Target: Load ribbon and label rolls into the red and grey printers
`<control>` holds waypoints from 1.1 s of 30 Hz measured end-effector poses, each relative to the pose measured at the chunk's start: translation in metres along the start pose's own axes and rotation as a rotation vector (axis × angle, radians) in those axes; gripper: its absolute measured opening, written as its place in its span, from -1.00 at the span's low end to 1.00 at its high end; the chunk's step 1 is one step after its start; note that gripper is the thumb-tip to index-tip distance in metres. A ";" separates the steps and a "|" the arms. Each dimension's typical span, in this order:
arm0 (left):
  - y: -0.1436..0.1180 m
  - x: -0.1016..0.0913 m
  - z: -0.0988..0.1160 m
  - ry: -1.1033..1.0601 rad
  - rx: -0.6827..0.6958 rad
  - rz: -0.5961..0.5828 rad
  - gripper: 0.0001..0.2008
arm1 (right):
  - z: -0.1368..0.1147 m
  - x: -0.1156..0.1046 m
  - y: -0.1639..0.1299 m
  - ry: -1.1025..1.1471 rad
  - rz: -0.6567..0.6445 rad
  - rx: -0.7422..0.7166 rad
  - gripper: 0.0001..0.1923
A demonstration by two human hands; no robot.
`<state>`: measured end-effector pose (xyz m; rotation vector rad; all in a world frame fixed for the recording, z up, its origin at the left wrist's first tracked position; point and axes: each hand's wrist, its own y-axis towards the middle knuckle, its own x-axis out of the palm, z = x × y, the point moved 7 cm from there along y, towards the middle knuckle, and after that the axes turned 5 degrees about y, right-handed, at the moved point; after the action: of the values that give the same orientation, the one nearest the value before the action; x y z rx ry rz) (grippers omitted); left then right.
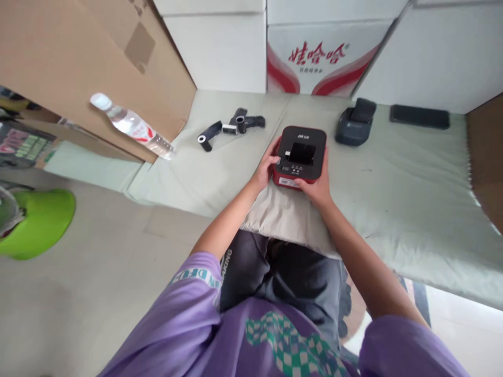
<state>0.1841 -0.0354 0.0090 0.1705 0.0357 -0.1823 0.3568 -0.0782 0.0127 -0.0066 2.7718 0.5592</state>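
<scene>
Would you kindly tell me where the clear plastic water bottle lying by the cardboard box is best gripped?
Probably around the middle of the clear plastic water bottle, at its red label, coming from above: it lies on its side against the brown cardboard box, so fingers can close across its round body.
</scene>
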 end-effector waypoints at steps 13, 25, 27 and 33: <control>-0.001 -0.002 0.007 -0.056 0.018 0.020 -0.25 | -0.013 0.004 0.004 0.056 0.017 -0.023 0.52; 0.004 -0.004 -0.008 -0.048 0.006 0.011 -0.31 | -0.015 0.002 0.004 0.034 0.051 -0.043 0.50; 0.005 -0.004 -0.010 -0.128 0.002 0.027 -0.31 | -0.012 0.003 0.005 0.053 0.055 -0.055 0.46; 0.008 -0.005 -0.016 -0.461 0.024 0.113 -0.46 | 0.002 0.000 0.007 0.148 0.070 -0.192 0.39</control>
<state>0.1807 -0.0246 -0.0049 0.1505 -0.4343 -0.1055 0.3571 -0.0708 0.0132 0.0056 2.8578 0.8746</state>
